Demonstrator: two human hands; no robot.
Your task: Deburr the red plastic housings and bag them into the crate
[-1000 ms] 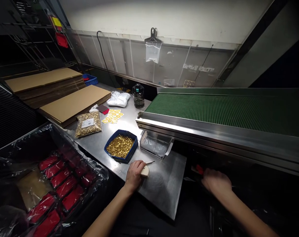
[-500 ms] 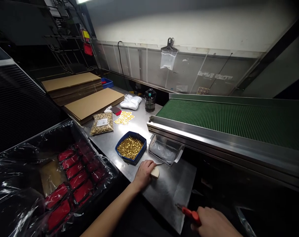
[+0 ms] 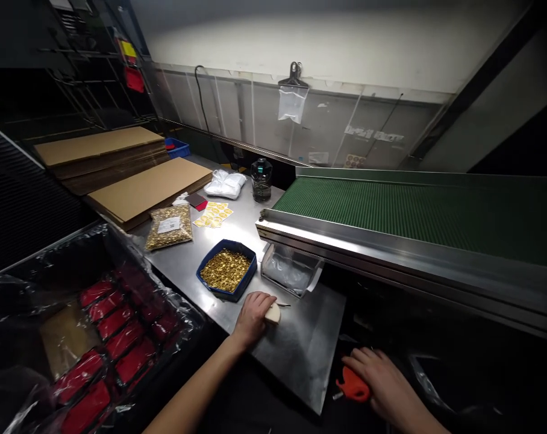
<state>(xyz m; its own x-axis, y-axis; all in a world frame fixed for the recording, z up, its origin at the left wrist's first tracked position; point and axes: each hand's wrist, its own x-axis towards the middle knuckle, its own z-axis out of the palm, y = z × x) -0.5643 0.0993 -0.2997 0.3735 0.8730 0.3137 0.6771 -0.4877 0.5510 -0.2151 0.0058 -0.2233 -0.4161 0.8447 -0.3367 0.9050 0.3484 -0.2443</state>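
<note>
My left hand (image 3: 254,313) rests on the metal table, its fingers closed around a cream-coloured, round-edged piece (image 3: 273,313). What it is I cannot make out. A thin dark strip (image 3: 284,305) sticks out just past it. My right hand (image 3: 375,377) is beyond the table's right edge, wrapped around a tool with red-orange handles (image 3: 355,386). A short metal tip shows at its lower left; the tool's kind is not plain. Just beyond my left hand stands a blue tray (image 3: 250,274) of small gold pieces (image 3: 226,269), beside a clear bin (image 3: 288,269) holding plastic bags.
A green conveyor belt (image 3: 368,205) runs off to the right. On the left is a plastic-lined box (image 3: 165,289) with red packets (image 3: 115,316). Cardboard sheets (image 3: 151,187), a bag of gold pieces (image 3: 169,226), stickers (image 3: 213,214) and a dark bottle (image 3: 261,181) stand farther back.
The view has shifted, so the scene sits farther left. My right hand has turned the tool, whose tip now points lower, off the table corner. My left hand keeps its hold.
</note>
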